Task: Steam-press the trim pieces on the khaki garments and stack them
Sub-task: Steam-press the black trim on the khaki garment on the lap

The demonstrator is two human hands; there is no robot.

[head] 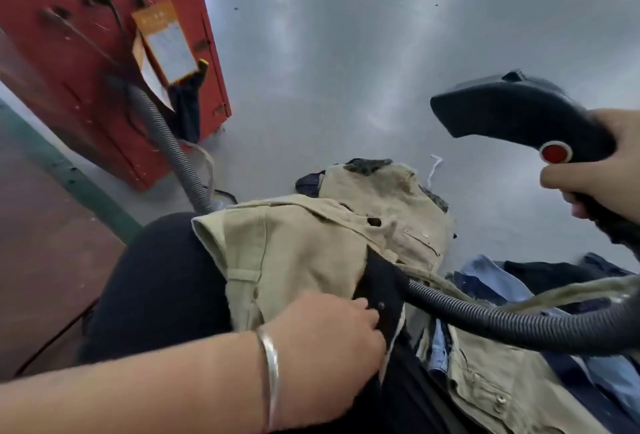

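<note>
A khaki garment (301,246) lies draped over my lap and knee in the lower middle. A dark navy trim piece (381,291) with a snap stud sits on it. My left hand (332,329), with a silver bangle at the wrist, pinches that dark trim. My right hand (602,170) grips the handle of a black steam iron head (512,111) with a red button, held in the air above and to the right of the garment. Its ribbed black hose (502,319) loops across the garment. More khaki cloth (485,378) lies at lower right.
A red metal cabinet (104,52) with a paper tag stands at upper left, and a grey ribbed hose (166,142) runs down in front of it. Blue and navy garments (512,281) are piled at right. Grey floor (346,52) fills the upper middle.
</note>
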